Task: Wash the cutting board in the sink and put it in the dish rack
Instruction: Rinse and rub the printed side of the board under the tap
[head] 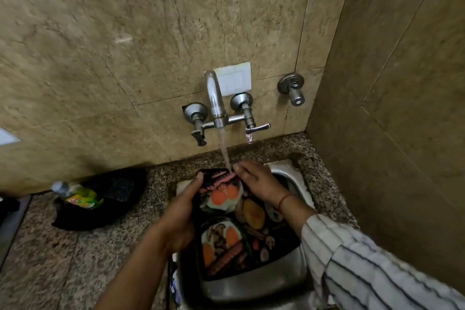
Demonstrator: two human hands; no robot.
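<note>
Black and printed with food pictures, the cutting board (241, 236) stands tilted in the steel sink (251, 289). The left hand (180, 211) clamps its left edge; the right hand (256, 180) rubs the top under the tap's (214, 98) stream. Washing is mid-way — racking remains. No dish rack shows, and the sink's near edge is cut off.

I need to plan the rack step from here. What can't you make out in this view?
- Dish rack: not in the head view at all.
- Cutting board: left edge hidden under the left hand; right side behind the right hand.
- Sink drain: covered by the board.
- Bottle label: blurred.
</note>
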